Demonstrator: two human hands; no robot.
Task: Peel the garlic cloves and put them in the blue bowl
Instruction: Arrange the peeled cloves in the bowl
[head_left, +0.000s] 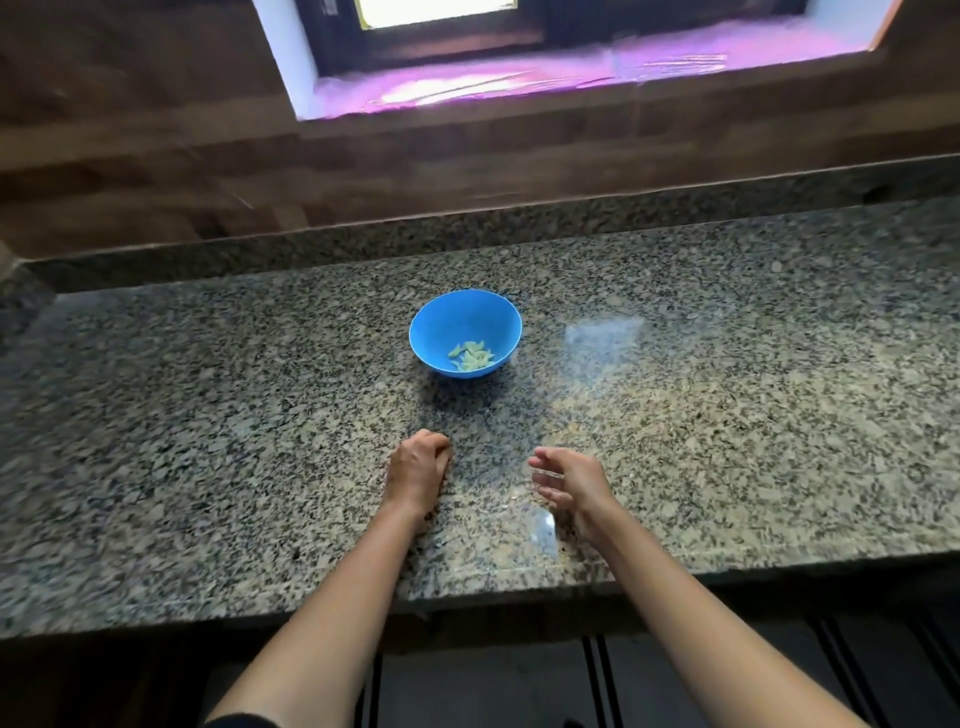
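So the blue bowl (441, 322) sits upright around the middle of the speckled granite counter (208, 415), and there's a little heap of pale peeled garlic cloves (471, 356) in the bottom of it, toward the near side. Both of the person's hands are on the near part of the counter, well apart from the bowl. The left hand (418, 470) rests knuckles-up on the stone with its fingers curled under, and honestly I can't tell if anything's tucked inside. The right hand (571, 480) is blurry, loose and empty, fingers stretched out toward the left 1. There's a window (436, 10) above the back wall, with a purple glare on its sill (519, 78).
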